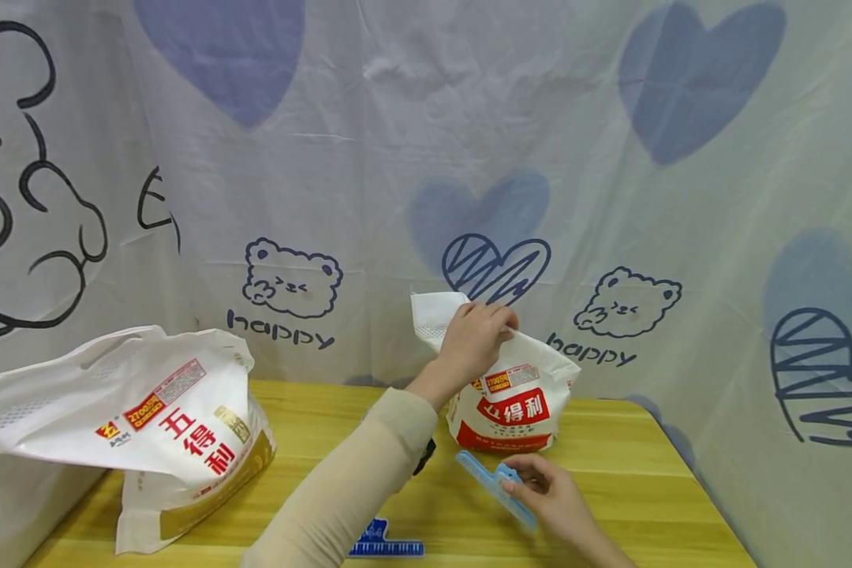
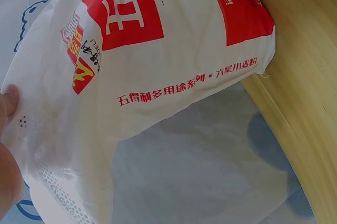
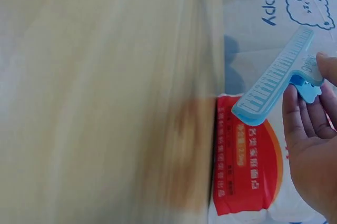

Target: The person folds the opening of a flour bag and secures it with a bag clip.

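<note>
A white and red flour bag [image 1: 514, 418] stands on the wooden table, its top gathered up. My left hand [image 1: 477, 335] grips that bag near its top, with the loose white end sticking out to the left. In the left wrist view, the thumb and a fingertip press the white plastic of the bag [image 2: 174, 71]. My right hand [image 1: 557, 497] pinches a light blue bag clip [image 1: 493, 487] by its handle, low in front of the bag. The right wrist view shows the clip's long bar [image 3: 276, 79] with a piano-key pattern, its handle between thumb and fingers.
A larger white flour bag [image 1: 177, 426] with a gold base leans at the left, its top stretched toward the left edge. A dark blue clip [image 1: 390, 547] lies on the table [image 1: 632, 473] near the front, partly behind my left sleeve. A printed curtain [image 1: 369, 197] hangs behind.
</note>
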### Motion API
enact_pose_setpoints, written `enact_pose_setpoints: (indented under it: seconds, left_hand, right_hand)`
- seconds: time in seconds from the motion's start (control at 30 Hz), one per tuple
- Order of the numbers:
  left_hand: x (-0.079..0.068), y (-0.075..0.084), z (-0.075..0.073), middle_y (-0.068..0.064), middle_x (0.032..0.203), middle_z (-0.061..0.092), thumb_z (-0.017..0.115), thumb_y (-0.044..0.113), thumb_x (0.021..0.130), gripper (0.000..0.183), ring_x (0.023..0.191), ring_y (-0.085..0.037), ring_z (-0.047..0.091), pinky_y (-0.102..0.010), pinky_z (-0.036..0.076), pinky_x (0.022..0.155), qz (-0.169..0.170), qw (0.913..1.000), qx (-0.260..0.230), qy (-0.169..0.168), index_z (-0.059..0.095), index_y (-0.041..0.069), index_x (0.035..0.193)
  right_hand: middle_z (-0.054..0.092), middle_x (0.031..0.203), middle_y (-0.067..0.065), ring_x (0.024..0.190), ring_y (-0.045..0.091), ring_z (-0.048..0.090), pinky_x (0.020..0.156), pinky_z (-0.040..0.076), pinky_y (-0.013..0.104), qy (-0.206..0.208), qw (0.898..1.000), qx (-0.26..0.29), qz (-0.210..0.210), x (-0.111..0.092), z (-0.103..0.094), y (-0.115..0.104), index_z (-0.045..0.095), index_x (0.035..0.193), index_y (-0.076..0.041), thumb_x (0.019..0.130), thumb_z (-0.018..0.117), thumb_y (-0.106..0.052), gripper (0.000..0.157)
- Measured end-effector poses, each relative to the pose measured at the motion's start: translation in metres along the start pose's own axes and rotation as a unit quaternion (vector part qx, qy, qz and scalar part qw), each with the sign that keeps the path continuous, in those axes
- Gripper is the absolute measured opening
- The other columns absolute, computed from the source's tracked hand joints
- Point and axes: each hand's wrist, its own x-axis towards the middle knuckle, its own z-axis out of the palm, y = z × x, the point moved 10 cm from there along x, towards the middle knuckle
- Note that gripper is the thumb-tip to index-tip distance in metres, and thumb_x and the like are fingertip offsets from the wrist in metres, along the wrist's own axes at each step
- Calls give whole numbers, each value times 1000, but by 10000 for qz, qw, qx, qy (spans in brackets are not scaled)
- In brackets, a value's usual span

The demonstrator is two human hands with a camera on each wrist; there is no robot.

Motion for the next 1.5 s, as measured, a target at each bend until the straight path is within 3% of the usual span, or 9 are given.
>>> enact_pose_setpoints:
  seconds: [0.2,0.4,0.67,0.97,1.33,1.5]
  left_hand:
    - [-1,0,0,7,115,73,66,23,104,13,110,-13,66,-35,45,110,11,10000,34,31,69,20,116]
    - [-1,0,1,7,116,73,66,23,104,14,110,-12,66,-34,44,111,-1,10000,70,10,69,20,117]
    - [-2,0,0,7,115,73,67,23,103,14,109,-13,65,-35,44,111,6,10000,34,7,69,20,116]
    - [-2,0,1,7,114,72,67,23,103,13,109,-12,66,-34,44,110,63,10000,35,32,69,20,116]
    - [-3,0,1,7,113,72,66,23,103,13,109,-12,66,-35,44,110,56,10000,61,41,69,20,115]
    - [-3,0,1,7,114,72,66,23,104,13,110,-12,66,-36,44,112,50,10000,17,-3,68,20,116]
  right_hand:
    - [73,115,12,98,11,67,83,58,22,552,9983,173,37,1,-19,-4,71,120,-2,93,79,-11,29]
    - [71,120,15,99,11,67,84,58,20,1052,9938,302,-188,-1,-37,-14,72,119,-2,92,78,-5,28]
    - [69,128,19,103,6,66,86,57,18,1365,9896,195,-405,0,-56,-25,70,125,0,94,76,-6,32]
    - [68,125,24,101,0,67,85,59,18,1695,9818,289,-808,0,-72,-38,68,124,5,94,75,-1,32]
    - [68,122,5,106,-4,65,90,55,15,2119,9757,271,-496,7,-87,-41,67,131,-2,97,74,-6,35]
    - [65,123,3,106,-6,64,91,54,14,2316,9703,259,-646,10,-95,-49,67,131,-1,96,74,-2,36]
